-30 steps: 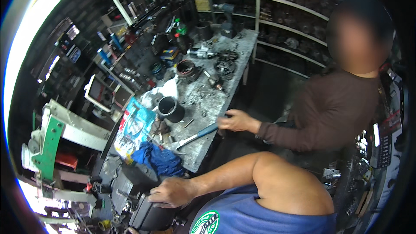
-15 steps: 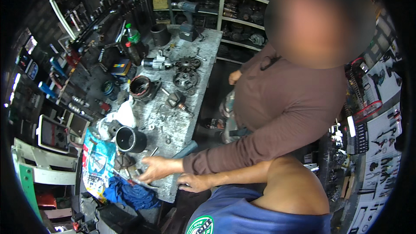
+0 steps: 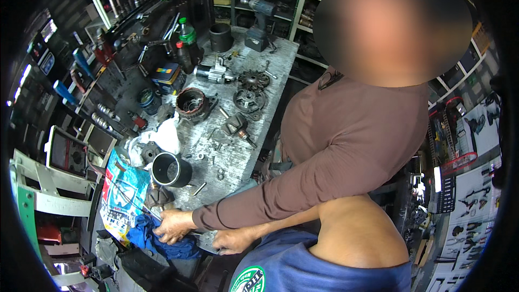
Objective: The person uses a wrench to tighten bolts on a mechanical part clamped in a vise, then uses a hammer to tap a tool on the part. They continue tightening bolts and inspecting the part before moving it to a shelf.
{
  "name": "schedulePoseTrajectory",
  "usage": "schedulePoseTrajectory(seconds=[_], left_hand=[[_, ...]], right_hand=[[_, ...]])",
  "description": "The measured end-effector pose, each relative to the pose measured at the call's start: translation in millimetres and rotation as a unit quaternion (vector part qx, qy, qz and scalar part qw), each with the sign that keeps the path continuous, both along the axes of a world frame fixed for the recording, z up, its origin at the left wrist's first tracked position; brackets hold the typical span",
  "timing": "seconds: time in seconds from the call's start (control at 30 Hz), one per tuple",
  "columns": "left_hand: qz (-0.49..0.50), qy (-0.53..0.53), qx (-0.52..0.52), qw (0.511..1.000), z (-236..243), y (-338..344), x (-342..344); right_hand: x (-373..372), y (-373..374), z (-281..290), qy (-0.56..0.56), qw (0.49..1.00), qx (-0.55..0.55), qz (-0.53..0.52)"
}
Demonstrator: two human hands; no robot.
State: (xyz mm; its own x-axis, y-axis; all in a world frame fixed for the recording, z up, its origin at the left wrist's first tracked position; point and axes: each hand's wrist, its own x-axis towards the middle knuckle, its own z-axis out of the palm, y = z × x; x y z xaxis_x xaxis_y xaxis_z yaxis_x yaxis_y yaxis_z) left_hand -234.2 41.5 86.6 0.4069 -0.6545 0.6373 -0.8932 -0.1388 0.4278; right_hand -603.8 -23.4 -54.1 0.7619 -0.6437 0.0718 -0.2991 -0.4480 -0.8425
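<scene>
My right hand (image 3: 232, 240) is at the near edge of the metal workbench (image 3: 240, 159), fingers curled round something I cannot make out, beside a flat grey piece (image 3: 207, 242). Just left of it, a co-worker's hand (image 3: 174, 226), in a brown sleeve (image 3: 259, 200), is over the crumpled blue cloth (image 3: 167, 247), fingers bent. A black hollow cylinder (image 3: 171, 170), a grey-and-copper part (image 3: 158, 197) and a printed plastic bag (image 3: 121, 194) lie near these hands. My left hand is not in view.
The co-worker (image 3: 357, 130) stands close on the right. The bench holds motor parts (image 3: 248, 100), a drill (image 3: 258, 27) and bottles (image 3: 187, 35). Tool racks (image 3: 130, 0) line the back, shelving (image 3: 303, 21) stands behind, and a white-green metal frame (image 3: 51, 203) is at left.
My right hand has left the black box for the bench edge. The co-worker has leaned in and moved a hand down-left to the blue cloth. The view has shifted.
</scene>
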Motion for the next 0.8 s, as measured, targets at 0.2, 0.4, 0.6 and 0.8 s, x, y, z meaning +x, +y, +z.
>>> schedulePoseTrajectory(seconds=[0.2, 0.4, 0.6, 0.8], left_hand=[[-0.014, 0.012, 0.001, 1.0, -1, 7, 10], [-0.042, 0.085, -0.015, 0.995, -17, 14, 28], [-0.178, 0.156, 0.058, 0.97, -3, 43, 53], [-0.265, 0.042, 0.132, 0.954, 4, 60, 71]], right_hand=[[29, 14, 9, -0.05, 0.998, -0.032, -0.025], [74, 38, 35, -0.092, 0.993, -0.034, -0.062], [134, 61, 74, -0.048, 0.997, -0.045, -0.046], [178, 99, 96, -0.038, 0.997, -0.038, -0.048]])
